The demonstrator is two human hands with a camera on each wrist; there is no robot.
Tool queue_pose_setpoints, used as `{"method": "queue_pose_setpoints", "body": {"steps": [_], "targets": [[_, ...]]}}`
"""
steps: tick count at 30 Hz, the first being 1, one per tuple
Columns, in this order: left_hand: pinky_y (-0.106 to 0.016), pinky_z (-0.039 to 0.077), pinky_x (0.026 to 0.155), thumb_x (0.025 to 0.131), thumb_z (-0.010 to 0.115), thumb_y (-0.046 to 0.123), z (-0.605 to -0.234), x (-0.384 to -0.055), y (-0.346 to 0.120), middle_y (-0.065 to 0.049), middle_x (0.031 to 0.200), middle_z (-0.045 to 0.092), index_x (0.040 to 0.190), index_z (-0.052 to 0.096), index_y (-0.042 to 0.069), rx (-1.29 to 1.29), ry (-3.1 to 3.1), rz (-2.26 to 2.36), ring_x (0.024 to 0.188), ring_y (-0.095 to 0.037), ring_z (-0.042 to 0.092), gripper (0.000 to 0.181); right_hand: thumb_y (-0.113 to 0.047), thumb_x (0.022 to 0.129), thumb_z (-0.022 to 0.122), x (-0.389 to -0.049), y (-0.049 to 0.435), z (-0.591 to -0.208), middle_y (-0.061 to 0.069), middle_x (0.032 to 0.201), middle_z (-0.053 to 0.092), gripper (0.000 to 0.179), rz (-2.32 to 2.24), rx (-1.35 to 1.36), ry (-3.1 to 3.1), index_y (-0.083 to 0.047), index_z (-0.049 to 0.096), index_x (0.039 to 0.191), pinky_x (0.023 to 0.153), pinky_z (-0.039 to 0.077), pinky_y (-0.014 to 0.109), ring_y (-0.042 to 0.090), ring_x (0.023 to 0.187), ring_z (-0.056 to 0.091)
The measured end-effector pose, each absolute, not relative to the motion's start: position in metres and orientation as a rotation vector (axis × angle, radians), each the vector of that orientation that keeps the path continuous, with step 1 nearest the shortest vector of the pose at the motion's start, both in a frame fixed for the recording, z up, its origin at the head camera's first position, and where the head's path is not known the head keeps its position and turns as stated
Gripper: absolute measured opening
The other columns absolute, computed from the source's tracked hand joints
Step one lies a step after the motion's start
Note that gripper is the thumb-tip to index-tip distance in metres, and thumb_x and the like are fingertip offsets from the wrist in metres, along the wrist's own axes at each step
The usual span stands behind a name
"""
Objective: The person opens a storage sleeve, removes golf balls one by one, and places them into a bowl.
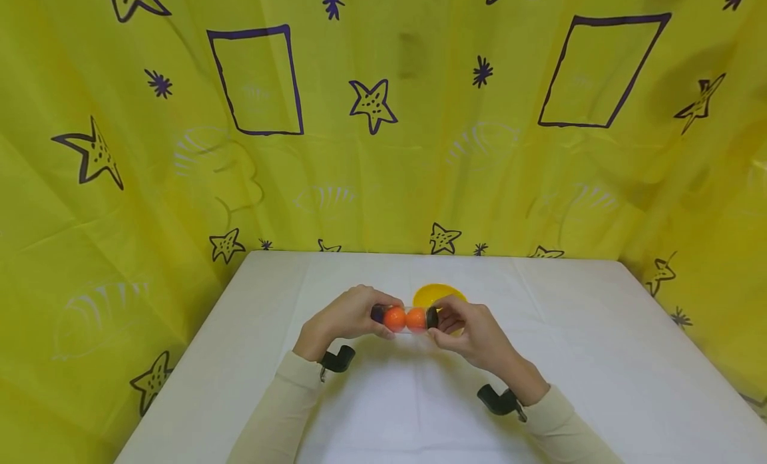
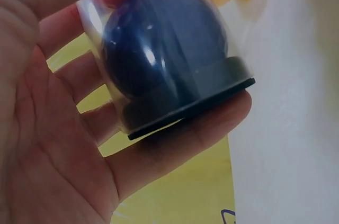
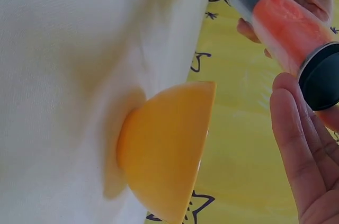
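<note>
A clear plastic tube (image 1: 405,329) with black ends lies level in the air over the table, held between both hands. Two orange balls (image 1: 395,319) show through its side, and in the left wrist view a dark blue ball (image 2: 167,38) sits against one black end. My left hand (image 1: 355,312) grips the tube's left end, with its fingers passing behind and under the black base (image 2: 185,102). The black cap (image 3: 326,78) at the right end is pinched between the thumb and fingers of my right hand (image 1: 476,332).
Just behind the tube, a yellow bowl (image 1: 439,291) stands upright on the white-covered table (image 1: 383,397). A yellow curtain (image 1: 383,164) with drawn stars surrounds the table at the back and sides. Black wrist mounts (image 1: 500,401) jut from both sleeves.
</note>
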State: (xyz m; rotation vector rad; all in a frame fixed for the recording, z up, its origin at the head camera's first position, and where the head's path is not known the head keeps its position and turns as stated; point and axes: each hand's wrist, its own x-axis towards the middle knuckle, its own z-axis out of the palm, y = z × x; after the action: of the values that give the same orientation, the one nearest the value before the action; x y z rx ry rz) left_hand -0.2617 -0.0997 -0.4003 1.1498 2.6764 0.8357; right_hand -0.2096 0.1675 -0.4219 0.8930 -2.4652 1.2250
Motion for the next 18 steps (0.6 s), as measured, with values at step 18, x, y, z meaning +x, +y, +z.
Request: {"method": "queue_pose_setpoints", "body": {"steps": [18], "targets": [[-0.033,0.049,0.087,0.08,0.089,0.022,-0.391,-0.266,-0.121,0.008,0.098,0.071,0.116,0.074,0.021,1.014,2.787,0.917,0.09,-0.013,0.059,0.039,0.006,0.078,0.08,-0.208,0.173,-0.416,0.006,0.102,0.07,0.043,1.291,0.821,-2.447,-0.007,0.054,0.11,0.082,0.062,0.039,0.014,0.088,0.072]]}}
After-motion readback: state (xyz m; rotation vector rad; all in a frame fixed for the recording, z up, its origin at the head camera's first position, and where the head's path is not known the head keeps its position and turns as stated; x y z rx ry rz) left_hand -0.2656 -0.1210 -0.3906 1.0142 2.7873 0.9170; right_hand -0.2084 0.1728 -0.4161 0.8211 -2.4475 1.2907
